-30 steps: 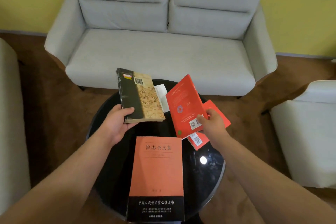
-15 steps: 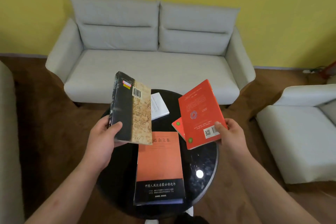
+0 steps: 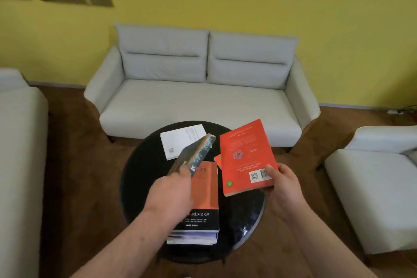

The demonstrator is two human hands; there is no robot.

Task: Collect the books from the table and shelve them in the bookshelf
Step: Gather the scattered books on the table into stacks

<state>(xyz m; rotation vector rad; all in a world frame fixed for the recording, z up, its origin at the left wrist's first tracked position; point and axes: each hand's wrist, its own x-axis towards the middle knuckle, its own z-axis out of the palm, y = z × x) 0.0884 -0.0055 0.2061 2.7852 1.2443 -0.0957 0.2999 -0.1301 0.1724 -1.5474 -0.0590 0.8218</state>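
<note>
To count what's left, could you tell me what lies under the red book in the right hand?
A corner of a second red book shows on the black table; the held red book covers the rest of it.

Black round table (image 3: 140,178) under scattered books (image 3: 204,189)

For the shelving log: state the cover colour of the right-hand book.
Red, head view.

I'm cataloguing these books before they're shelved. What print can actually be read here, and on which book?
"启蒙必读之书": black band of the orange book on the table; its start is hidden by the left hand, and the lines below are too small.
Red book in the right hand: barcode, QR code and text, all too small.
Dark book in the left hand: blurred.
White book: print too small.
</note>
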